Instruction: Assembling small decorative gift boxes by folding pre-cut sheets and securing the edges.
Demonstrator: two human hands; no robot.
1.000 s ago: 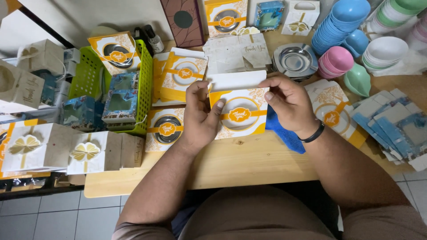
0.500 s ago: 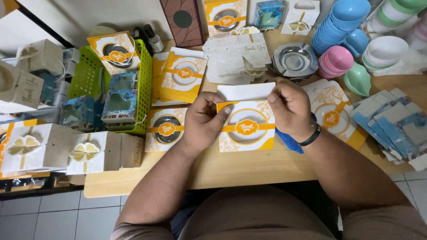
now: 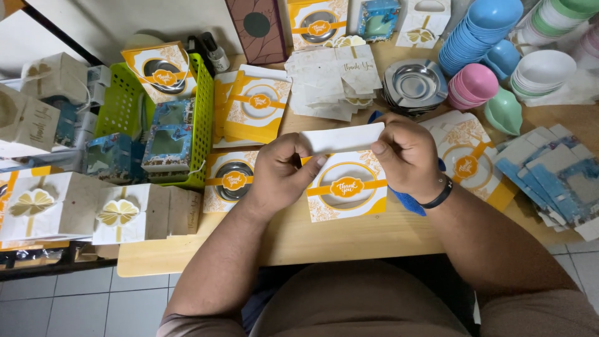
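Your left hand and right hand pinch the yellow-and-white window box; its white top flap hides your fingertips.

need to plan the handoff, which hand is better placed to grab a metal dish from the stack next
Right. The right hand sits just below the stack of metal dishes, while the left hand is farther away. Both pinch the yellow box.

box: white, orange floral, orange band | basket: lime green | bowls: blue | cloth: blue
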